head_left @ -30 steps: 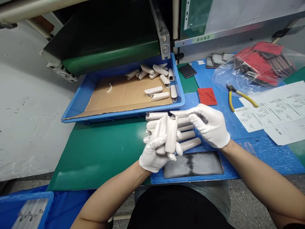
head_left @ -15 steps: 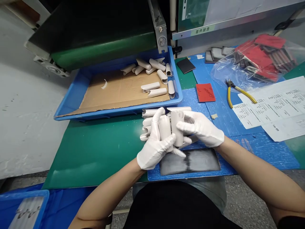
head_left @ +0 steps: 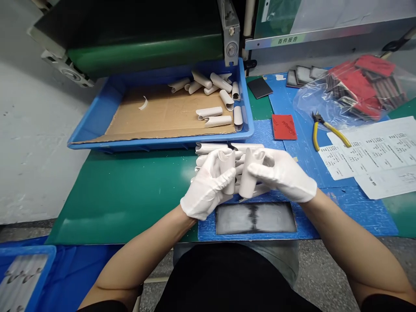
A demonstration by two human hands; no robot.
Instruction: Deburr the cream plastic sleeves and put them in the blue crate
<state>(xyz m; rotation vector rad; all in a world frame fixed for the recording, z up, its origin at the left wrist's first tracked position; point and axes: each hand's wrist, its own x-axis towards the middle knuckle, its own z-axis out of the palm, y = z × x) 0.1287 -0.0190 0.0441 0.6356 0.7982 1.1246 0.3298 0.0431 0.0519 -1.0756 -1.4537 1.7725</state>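
Note:
Both my hands wear white gloves. My left hand [head_left: 208, 184] is closed round a white plastic tube-shaped part [head_left: 228, 173], held roughly upright with its curved cut end up. My right hand [head_left: 279, 173] grips a second white tube-shaped part [head_left: 247, 182] between thumb and fingers, slightly tilted. The two parts are a little apart, side by side. Behind and below them, partly hidden by my hands, several more white tube parts [head_left: 211, 148] lie in rows on the table. Nearest to me lies a grey-black worn abrasive pad [head_left: 235, 220], flat on the blue sheet.
A blue tray [head_left: 156, 144] lined with cardboard holds several loose white tube parts under a green conveyor belt [head_left: 146, 52]. To the right are a red square pad [head_left: 284, 127], yellow-handled cutters [head_left: 338, 133], printed sheets [head_left: 373, 151] and a plastic bag of red pads [head_left: 373, 86].
The two held parts have moved apart, and the left one now shows its curved cut end upward. The view has shifted slightly.

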